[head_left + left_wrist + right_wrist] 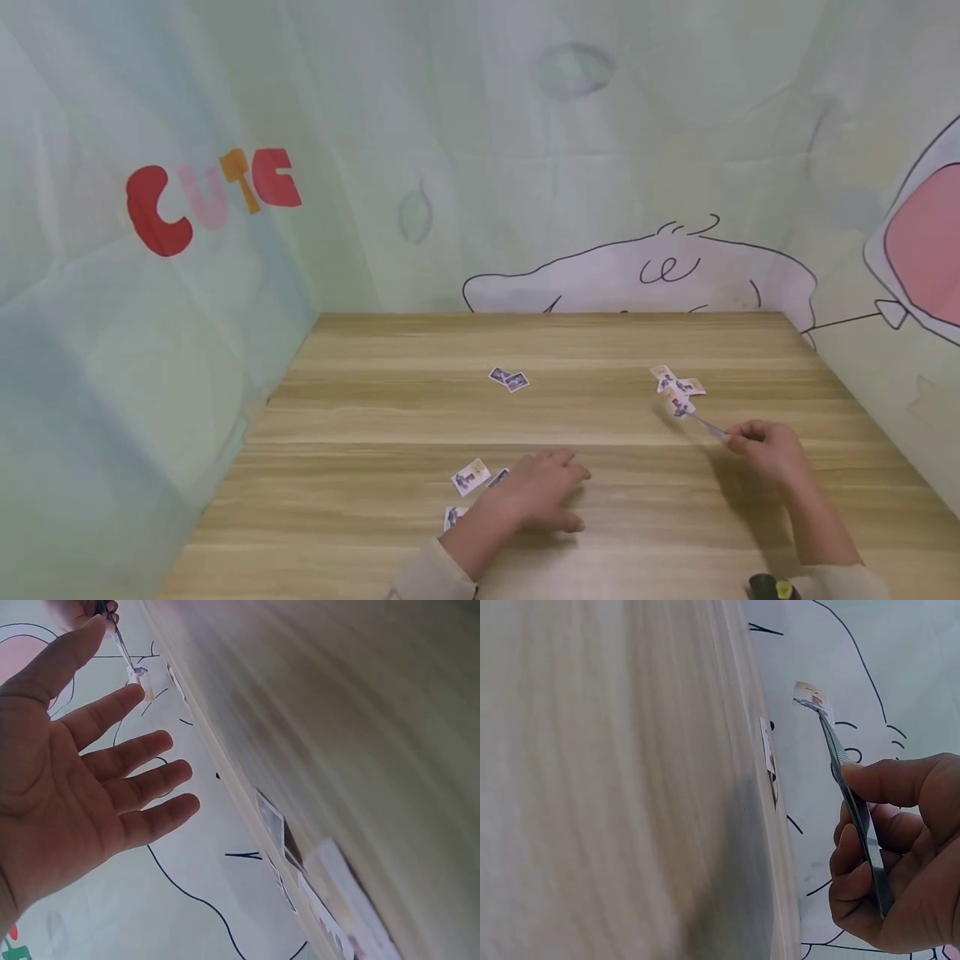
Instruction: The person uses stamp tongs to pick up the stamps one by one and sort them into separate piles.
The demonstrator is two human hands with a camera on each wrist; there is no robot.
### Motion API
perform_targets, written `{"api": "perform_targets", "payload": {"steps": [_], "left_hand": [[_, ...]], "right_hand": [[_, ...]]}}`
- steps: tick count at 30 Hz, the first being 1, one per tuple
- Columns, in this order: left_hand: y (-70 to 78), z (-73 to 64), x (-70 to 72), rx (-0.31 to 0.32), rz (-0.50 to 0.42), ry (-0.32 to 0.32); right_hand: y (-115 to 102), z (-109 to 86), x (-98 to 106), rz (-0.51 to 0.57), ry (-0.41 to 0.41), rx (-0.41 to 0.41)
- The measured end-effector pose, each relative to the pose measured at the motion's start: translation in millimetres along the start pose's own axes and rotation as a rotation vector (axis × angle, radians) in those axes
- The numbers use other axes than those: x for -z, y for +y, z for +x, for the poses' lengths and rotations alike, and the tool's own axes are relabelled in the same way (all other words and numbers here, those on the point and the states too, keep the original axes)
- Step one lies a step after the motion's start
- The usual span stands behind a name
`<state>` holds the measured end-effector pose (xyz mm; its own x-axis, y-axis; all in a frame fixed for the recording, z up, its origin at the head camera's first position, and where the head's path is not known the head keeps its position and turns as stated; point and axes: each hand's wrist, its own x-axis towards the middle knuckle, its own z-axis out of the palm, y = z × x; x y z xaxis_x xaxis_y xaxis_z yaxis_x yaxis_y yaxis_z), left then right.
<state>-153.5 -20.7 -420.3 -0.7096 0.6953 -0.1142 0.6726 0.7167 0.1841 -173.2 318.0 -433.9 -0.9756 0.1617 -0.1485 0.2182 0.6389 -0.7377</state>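
Note:
My right hand (pixel 780 454) pinches metal tweezers (pixel 864 829) between thumb and fingers. At their tips hangs a small printed card (pixel 810 697), held above the table; in the head view this card (pixel 678 403) appears in front of two similar light cards (pixel 693 386) at the right. My left hand (pixel 536 490) hovers low over the table with its fingers spread, holding nothing, as its bare palm (pixel 60 795) shows in the left wrist view. Beside that hand lie a light printed card (pixel 470 477), a dark card (pixel 498 477) partly hidden, and another card (pixel 452 517) partly behind the forearm.
Two dark-faced cards (pixel 516 382) overlap farther back, near the middle of the wooden table (pixel 360 400). Fabric walls (pixel 420 125) with cartoon drawings rise along the table's back and sides. A dark band (pixel 763 586) sits at the right wrist.

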Motion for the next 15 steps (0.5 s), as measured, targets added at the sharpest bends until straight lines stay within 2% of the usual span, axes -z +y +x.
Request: {"api": "perform_targets", "payload": {"steps": [4,10,15], "left_hand": [[-4.6,-5.9,0.2,0.004,-0.004,0.012],[-10.8,-16.8,1.3,0.033,-0.065,0.015],[-15.2,-23.1,0.9,0.033,-0.053,0.038]], "right_hand": [[0.0,4.0,1.8,0.011,0.011,-0.015],[1.0,6.7,4.2,0.000,0.033,-0.024],[4.2,8.1,5.6,0.004,0.041,-0.014]]}}
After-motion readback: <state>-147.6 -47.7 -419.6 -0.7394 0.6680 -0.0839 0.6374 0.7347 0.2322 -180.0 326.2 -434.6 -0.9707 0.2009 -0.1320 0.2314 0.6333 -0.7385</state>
